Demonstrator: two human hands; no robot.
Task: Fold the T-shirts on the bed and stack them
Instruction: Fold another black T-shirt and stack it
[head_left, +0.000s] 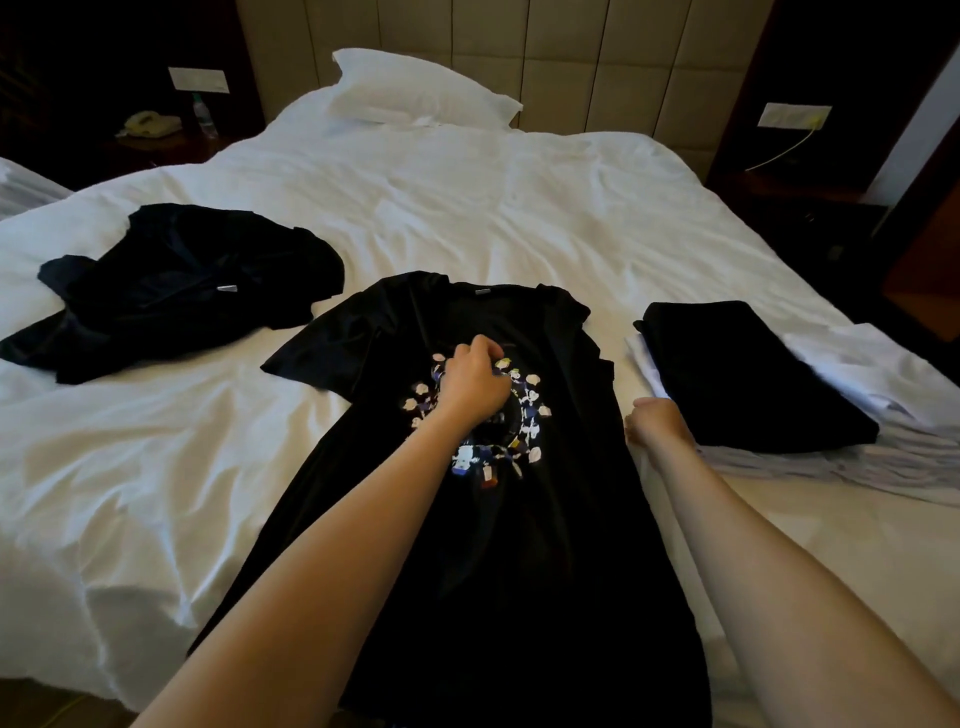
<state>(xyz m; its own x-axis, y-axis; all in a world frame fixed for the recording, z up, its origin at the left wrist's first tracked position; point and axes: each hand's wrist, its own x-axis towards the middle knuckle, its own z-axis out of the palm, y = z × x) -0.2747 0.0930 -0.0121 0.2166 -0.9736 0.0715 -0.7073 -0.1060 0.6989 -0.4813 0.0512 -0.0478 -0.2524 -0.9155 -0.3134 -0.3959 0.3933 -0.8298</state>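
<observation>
Our left hand pinches the printed black T-shirt mid-chest and our right hand grips its side edge, likely for folding.

pillow by headboard; phone beside bottle

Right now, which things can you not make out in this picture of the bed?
Head view only:
Fingers of the right hand: curled under it, so a grip on the printed T-shirt is unclear.
T-shirt hem: cut off by the bottom edge.
Print centre: covered by the left hand.
Stack: shirt count, layers blurred, cut by right edge.
Crumpled shirt: its front, lost in dark folds.
</observation>
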